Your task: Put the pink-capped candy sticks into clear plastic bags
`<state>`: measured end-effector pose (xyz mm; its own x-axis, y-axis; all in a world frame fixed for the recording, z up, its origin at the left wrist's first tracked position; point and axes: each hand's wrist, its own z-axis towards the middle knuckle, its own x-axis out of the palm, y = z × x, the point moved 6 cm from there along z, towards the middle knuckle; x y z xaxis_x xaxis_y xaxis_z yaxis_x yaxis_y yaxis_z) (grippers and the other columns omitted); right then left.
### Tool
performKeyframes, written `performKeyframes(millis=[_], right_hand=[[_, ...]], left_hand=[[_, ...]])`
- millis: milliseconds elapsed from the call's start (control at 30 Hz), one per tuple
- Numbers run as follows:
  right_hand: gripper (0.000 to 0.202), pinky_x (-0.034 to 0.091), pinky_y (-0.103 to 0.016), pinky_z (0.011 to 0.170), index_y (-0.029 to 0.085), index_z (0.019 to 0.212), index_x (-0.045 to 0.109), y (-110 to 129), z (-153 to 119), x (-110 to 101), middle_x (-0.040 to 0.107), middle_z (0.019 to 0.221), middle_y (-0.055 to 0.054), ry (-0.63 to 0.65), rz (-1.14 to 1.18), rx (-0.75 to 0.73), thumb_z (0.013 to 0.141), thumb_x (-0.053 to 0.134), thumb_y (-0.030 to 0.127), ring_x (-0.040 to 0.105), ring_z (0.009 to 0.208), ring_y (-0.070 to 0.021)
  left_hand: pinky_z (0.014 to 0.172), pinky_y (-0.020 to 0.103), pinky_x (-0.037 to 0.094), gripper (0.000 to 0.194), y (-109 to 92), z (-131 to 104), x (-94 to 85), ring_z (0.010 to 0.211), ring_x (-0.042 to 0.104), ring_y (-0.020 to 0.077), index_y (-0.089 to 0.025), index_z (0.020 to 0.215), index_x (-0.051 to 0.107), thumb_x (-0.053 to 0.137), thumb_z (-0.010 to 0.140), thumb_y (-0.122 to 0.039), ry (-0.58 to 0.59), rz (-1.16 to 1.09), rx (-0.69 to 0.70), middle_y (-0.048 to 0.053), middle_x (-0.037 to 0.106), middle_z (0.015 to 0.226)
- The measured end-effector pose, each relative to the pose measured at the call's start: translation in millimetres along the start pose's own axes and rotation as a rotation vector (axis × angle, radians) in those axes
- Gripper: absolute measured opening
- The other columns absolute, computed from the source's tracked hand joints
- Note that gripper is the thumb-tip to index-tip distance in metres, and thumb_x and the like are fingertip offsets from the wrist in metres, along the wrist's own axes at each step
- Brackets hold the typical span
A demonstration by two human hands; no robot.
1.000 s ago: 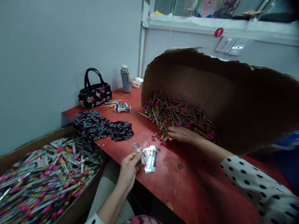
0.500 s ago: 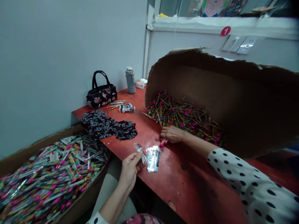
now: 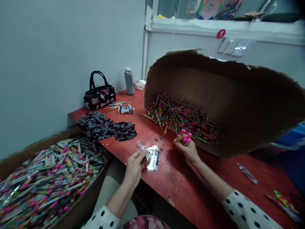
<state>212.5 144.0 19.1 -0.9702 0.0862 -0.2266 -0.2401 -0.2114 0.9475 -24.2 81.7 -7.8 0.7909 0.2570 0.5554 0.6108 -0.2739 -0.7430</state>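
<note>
My left hand (image 3: 135, 165) pinches a small clear plastic sleeve (image 3: 146, 154) between thumb and fingers, over the table's front edge. Just right of it, a pile of shiny clear and silvery sleeves (image 3: 153, 159) lies on the red tabletop. My right hand (image 3: 189, 152) is closed round a small bunch of colourful pencils (image 3: 184, 137), their pink ends pointing up. That hand is in front of a large cardboard box (image 3: 202, 76) lying on its side. Many loose patterned pencils (image 3: 176, 114) with pink ends are heaped in its mouth.
At lower left, a carton (image 3: 69, 129) holds many sleeved pencils. On the red table (image 3: 166, 184) are a dark patterned cloth (image 3: 105, 125), a flowered handbag (image 3: 100, 97), a flask (image 3: 129, 82) and several loose pencils. A clear packet (image 3: 247, 173) lies at right.
My right hand has drawn back from the heap and turned upward, lifting a bunch of pencils. My left hand keeps hold of the sleeve. The view has shifted slightly right.
</note>
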Motion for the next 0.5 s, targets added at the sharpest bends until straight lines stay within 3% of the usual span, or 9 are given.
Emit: performKeyframes(millis=[167,267,367,500], right_hand=[[0.034,0.045,-0.032,0.07,0.017,0.086,0.063,-16,-22,5,0.062,0.077,-0.001,-0.043,-0.03,0.106,0.06,0.072,0.038,0.056,0.069,-0.0181],[0.027,0.043,-0.028,0.065,0.018,0.082,0.065,4,-40,20,0.06,0.073,0.001,0.105,-0.088,0.085,0.063,0.072,0.036,0.054,0.066,-0.0168],[0.02,0.039,-0.025,0.053,0.018,0.072,0.063,21,-70,40,0.057,0.06,0.002,0.283,-0.031,0.193,0.065,0.072,0.034,0.049,0.055,-0.0142],[0.022,0.037,-0.024,0.046,0.017,0.064,0.062,27,-104,56,0.056,0.05,0.001,0.296,0.122,0.383,0.065,0.072,0.036,0.049,0.047,-0.0134]], left_hand=[[0.054,0.02,0.052,0.027,7,2,14.4,0.057,0.058,0.0097,-0.01,0.069,0.063,0.076,0.059,-0.031,0.005,-0.07,-0.043,0.004,0.064,0.065],[0.052,0.021,0.052,0.027,8,3,14.9,0.056,0.06,0.0108,-0.01,0.069,0.061,0.077,0.058,-0.029,-0.027,-0.136,-0.072,0.004,0.064,0.064],[0.052,0.021,0.053,0.027,7,6,11.0,0.055,0.06,0.011,-0.011,0.07,0.059,0.076,0.06,-0.029,-0.066,-0.175,-0.075,0.004,0.064,0.063],[0.051,0.02,0.052,0.026,5,7,9.7,0.053,0.06,0.0108,-0.011,0.068,0.058,0.074,0.063,-0.031,-0.057,-0.171,-0.054,0.004,0.063,0.062]])
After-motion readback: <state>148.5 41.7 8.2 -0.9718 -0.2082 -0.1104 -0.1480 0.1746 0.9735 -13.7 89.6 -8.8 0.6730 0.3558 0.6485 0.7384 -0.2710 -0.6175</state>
